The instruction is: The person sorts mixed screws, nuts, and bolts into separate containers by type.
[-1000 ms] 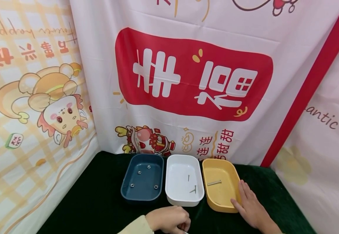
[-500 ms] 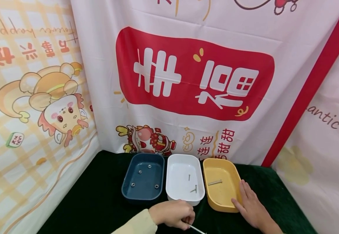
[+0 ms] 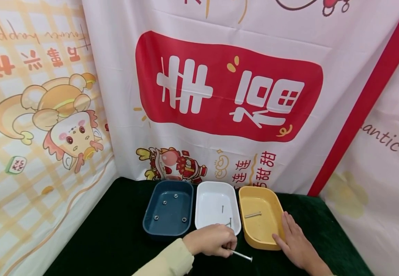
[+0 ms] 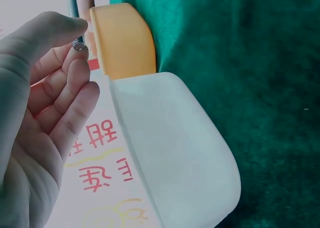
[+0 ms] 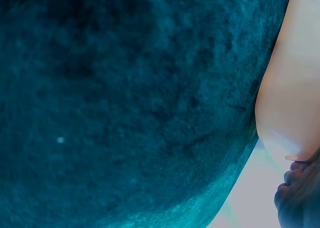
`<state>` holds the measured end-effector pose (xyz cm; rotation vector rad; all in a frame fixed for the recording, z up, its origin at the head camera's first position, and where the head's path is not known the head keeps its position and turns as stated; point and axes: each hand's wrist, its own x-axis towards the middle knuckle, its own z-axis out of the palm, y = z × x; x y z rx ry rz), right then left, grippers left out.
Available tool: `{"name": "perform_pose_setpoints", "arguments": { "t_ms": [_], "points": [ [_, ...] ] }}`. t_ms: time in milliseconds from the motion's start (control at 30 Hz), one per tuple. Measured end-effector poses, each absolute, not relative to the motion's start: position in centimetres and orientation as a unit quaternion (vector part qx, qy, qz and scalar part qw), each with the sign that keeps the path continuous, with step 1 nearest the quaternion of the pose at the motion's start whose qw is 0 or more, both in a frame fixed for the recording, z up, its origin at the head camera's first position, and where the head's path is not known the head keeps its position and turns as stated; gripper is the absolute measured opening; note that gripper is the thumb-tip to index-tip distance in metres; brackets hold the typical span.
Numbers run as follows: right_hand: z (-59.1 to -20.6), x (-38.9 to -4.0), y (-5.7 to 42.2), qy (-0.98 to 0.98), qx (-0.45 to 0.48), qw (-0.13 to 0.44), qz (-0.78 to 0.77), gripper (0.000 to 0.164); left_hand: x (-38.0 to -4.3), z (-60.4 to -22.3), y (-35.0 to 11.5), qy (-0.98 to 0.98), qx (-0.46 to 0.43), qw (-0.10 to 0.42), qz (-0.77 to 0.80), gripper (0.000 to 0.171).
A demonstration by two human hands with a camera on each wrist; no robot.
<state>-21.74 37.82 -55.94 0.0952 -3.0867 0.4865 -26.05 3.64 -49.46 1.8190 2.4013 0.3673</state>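
My left hand (image 3: 213, 240) pinches a long silver bolt (image 3: 242, 255) between thumb and fingers, in front of the white tray (image 3: 211, 199). The bolt's head points right and slightly down; its threaded end (image 4: 78, 45) shows at the thumb in the left wrist view. My right hand (image 3: 297, 243) rests against the yellow tray (image 3: 259, 245), straight fingers along its right side and thumb at the near rim. One long bolt (image 3: 252, 215) lies in that tray. Small screws (image 3: 223, 209) lie in the white one, partly hidden by my left hand.
A blue tray (image 3: 168, 229) holding several nuts (image 3: 175, 196) stands left of the white tray. The three trays stand in a row on a dark green cloth (image 3: 110, 234). A printed white curtain (image 3: 123, 145) hangs right behind them.
My left hand has moved up and to the right from the near edge, bringing the bolt fully into view and overlapping the white tray's front. The right hand stays at the yellow tray.
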Motion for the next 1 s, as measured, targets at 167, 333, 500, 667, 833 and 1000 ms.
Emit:
{"name": "perform_pose_setpoints", "arguments": {
  "t_ms": [167,333,500,667,833,1000],
  "points": [
    [-55.9,-21.8,37.8,-0.988,0.031,0.013,0.153,0.098,-26.6,-49.2,4.2,0.802,0.586,0.02,0.117,0.009],
    [-56.0,-21.8,37.9,-0.988,0.032,0.02,0.152,0.098,-27.3,-49.2,5.0,0.816,0.566,0.002,0.113,0.009],
    [-56.0,-21.7,37.9,-0.988,0.033,0.022,0.15,0.098,-27.8,-49.0,5.9,0.828,0.549,-0.029,0.115,0.01],
    [-55.9,-21.6,37.9,-0.987,0.038,0.028,0.155,0.097,-28.1,-49.2,6.9,0.84,0.525,-0.067,0.117,0.011],
    [-55.8,-21.5,37.9,-0.987,0.039,0.027,0.155,0.096,-28.2,-49.9,7.9,0.854,0.5,-0.087,0.113,0.01],
    [-55.9,-21.5,37.8,-0.987,0.038,0.027,0.156,0.097,-28.3,-50.3,8.8,0.863,0.483,-0.086,0.117,0.01]
  ]
}}
